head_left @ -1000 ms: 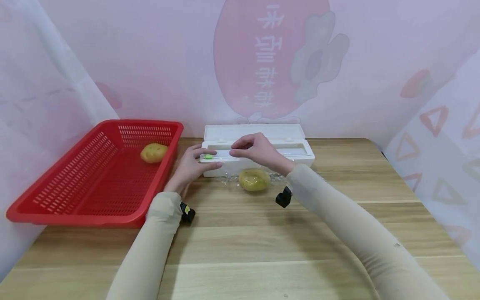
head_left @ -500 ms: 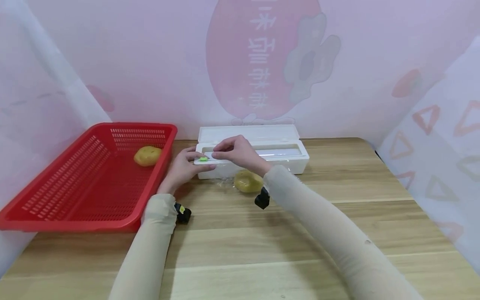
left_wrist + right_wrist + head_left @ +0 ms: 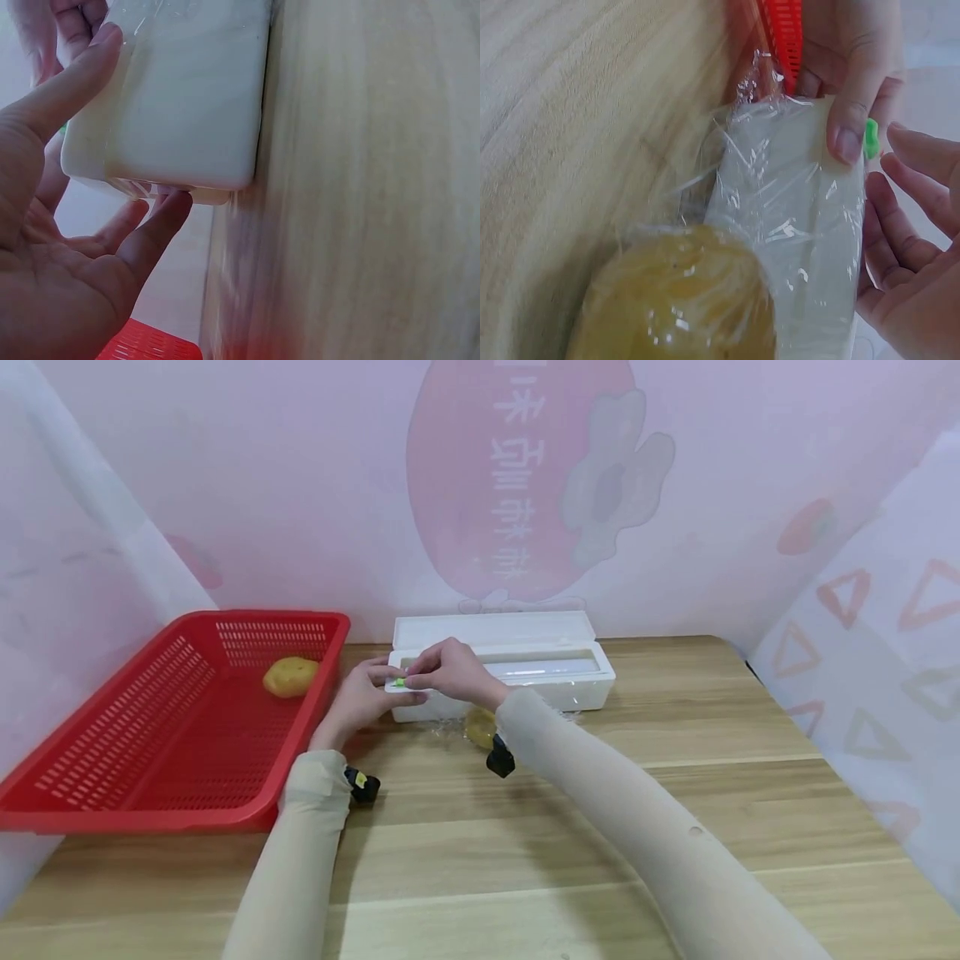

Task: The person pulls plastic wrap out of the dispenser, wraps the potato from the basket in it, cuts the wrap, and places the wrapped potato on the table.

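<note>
A white cling film dispenser (image 3: 577,693) sits at the back of the table with its lid (image 3: 495,628) raised and a roll inside. My left hand (image 3: 358,703) grips its left end, thumb on the front face, other fingers around the end. At that same end my right hand (image 3: 456,675) has thumb and index fingertips right beside the green slide cutter (image 3: 400,682); the right wrist view shows a small gap. Clear film hangs down the dispenser's front to a potato (image 3: 682,292) wrapped in it. My right wrist partly hides that potato in the head view.
To the left stands a red plastic basket (image 3: 187,821) with a loose potato (image 3: 291,677) inside. The wooden table (image 3: 450,860) stretches toward me and to the right. A printed pink curtain (image 3: 300,485) closes off the back close behind the dispenser.
My right hand has moved left along the dispenser until its fingertips reach the green slide cutter. My left hand keeps its grip on the end. The head view has shifted slightly.
</note>
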`<action>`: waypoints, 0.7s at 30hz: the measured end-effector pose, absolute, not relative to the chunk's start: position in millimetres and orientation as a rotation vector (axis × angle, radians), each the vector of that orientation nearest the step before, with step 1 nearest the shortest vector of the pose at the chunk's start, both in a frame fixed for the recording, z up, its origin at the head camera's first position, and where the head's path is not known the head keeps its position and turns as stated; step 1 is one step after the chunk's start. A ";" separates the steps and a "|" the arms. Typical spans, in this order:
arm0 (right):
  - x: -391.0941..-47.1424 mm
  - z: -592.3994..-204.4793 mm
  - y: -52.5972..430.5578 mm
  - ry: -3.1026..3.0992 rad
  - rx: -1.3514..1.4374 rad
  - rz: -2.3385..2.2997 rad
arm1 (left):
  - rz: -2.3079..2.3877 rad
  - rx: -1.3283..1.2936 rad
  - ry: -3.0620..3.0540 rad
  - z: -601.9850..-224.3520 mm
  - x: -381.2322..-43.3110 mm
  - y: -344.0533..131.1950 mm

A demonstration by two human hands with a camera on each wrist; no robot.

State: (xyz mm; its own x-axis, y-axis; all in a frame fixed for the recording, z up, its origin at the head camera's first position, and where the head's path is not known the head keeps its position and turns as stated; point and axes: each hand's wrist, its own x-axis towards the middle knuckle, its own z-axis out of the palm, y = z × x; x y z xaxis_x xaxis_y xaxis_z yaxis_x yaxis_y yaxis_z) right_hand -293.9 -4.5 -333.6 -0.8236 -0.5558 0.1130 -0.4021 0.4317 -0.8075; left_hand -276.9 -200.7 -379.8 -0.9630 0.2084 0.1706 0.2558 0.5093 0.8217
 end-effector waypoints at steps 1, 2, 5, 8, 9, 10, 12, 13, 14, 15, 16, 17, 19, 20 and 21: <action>-293.8 -334.1 -6.0 2.506 -0.851 -1.342 | -1.460 -0.420 -2.689 -379.8 -276.9 -200.4; -294.0 -334.6 -7.7 2.503 -0.850 -1.342 | -1.453 -0.433 -2.690 -379.7 -277.1 -200.1; -294.8 -335.4 -12.6 2.507 -0.853 -1.351 | -1.444 -0.453 -2.686 -378.9 -277.7 -199.4; -295.9 -335.1 -16.7 2.526 -0.842 -1.360 | -1.438 -0.463 -2.676 -378.6 -278.4 -200.3; -296.0 -335.1 -17.5 2.531 -0.838 -1.361 | -1.438 -0.461 -2.674 -378.8 -278.7 -200.7; -295.9 -335.0 -18.1 2.535 -0.831 -1.358 | -1.435 -0.457 -2.675 -378.8 -278.9 -201.1; -295.8 -335.2 -18.6 2.543 -0.817 -1.347 | -1.435 -0.444 -2.684 -379.2 -278.9 -201.5; -295.9 -335.5 -18.6 2.549 -0.806 -1.341 | -1.436 -0.434 -2.688 -379.3 -278.8 -201.4; -296.1 -335.7 -18.5 2.552 -0.796 -1.339 | -1.438 -0.426 -2.694 -378.9 -278.4 -201.1; -296.3 -335.8 -18.2 2.557 -0.779 -1.340 | -1.438 -0.418 -2.702 -378.5 -278.0 -200.7; -296.5 -336.0 -18.6 2.564 -0.764 -1.343 | -1.439 -0.407 -2.705 -378.3 -277.5 -200.7; -296.8 -336.3 -18.8 2.572 -0.749 -1.346 | -1.441 -0.398 -2.708 -378.1 -276.8 -200.6; -298.0 -337.1 -19.1 2.584 -0.715 -1.358 | -1.453 -0.389 -2.707 -377.3 -276.0 -200.4; -298.4 -337.2 -19.2 2.585 -0.701 -1.367 | -1.456 -0.384 -2.709 -377.0 -275.7 -200.5; -299.2 -337.8 -19.3 2.586 -0.688 -1.375 | -1.459 -0.381 -2.710 -376.7 -275.6 -200.8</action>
